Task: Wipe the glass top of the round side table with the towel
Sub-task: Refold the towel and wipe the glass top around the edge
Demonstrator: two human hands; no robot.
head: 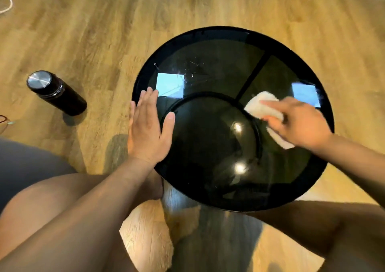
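Pressing down on the right part of the glass top (208, 67), the right hand (300, 122) has its fingers (275, 107) laid flat over a crumpled white towel (260, 105), which lies between the palm and the glass; cloth shows past the fingertips on the far side and again below the hand near the wrist. The grip is a loose, partly curled hold over the towel, with blur softening the detail. The left hand (148, 126) lies fully open, fingers straight and together, thumb spread toward the centre, palm resting on the left rim of the round side table (316, 180) and holding nothing. The dark glass shows faint streaks and scratches left of centre on the far side, two pale rectangular reflections near the left and right edges, and two bright light spots nearer the person. A circular lower frame and a straight strut are visible through the glass. On the wooden floor (104, 32) to the left, well apart from the table, stands a black bottle (58, 93) with a silver cap. Bare knees flank the near edge of the table.
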